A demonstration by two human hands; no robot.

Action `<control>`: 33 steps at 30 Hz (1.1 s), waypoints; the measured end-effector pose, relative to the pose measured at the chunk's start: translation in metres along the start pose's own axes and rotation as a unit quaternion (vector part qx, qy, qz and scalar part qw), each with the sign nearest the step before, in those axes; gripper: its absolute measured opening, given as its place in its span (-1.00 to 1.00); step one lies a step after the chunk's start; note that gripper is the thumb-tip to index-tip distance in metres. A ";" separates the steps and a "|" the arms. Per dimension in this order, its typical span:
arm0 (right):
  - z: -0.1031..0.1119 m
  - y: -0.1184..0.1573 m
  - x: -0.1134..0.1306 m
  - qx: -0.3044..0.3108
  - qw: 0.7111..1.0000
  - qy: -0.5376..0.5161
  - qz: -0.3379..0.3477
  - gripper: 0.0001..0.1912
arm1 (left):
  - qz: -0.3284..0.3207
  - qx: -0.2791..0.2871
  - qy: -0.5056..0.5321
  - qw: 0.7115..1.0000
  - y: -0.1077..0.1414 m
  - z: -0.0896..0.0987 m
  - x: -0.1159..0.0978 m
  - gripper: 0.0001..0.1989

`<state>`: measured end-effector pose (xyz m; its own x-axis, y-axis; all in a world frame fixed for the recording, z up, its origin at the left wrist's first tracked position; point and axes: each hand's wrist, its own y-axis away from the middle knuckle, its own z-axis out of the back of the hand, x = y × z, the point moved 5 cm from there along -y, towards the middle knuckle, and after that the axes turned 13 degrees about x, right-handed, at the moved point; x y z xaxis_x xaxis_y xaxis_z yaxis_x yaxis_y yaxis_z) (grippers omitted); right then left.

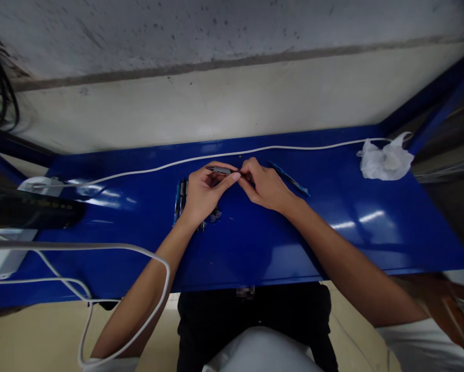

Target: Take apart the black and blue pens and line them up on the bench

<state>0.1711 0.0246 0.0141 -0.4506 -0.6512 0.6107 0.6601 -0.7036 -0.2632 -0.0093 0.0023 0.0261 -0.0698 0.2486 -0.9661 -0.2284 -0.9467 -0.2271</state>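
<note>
Between the fingers of my left hand (206, 194) is a dark grey pen (221, 170), lying roughly level with its tip end toward my right hand. The fingertips of my right hand (263, 183) are pinched at the pen's right end, close to my left thumb; what they hold there is too small to make out. Beside my left hand, partly covered by it, several pens (182, 194) lie on the blue table (247, 248). Small clear and dark pieces (215, 214) sit below that hand. A blue pen (290, 178) rests beyond my right hand.
A white cable (201, 157) runs along the back of the table. Crumpled white plastic (386, 159) lies at the back right. At the left are a black cylindrical object (34, 207), a white box (7, 256) and a looping cable (139, 248) across my left forearm.
</note>
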 end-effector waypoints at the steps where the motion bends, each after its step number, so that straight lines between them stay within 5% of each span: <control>1: 0.000 0.000 0.000 0.002 1.000 0.001 -0.001 -0.82 | 0.000 0.001 -0.001 1.000 0.000 0.000 0.000 -0.77; 33: 0.003 -0.001 0.004 -0.006 0.999 -0.007 0.034 -0.83 | -0.002 -0.002 0.019 1.000 0.000 0.002 -0.001 -0.76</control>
<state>0.1701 0.0234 0.0192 -0.3969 -0.6934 0.6014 0.6808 -0.6619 -0.3137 -0.0112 0.0020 0.0276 -0.0315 0.2442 -0.9692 -0.2238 -0.9468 -0.2313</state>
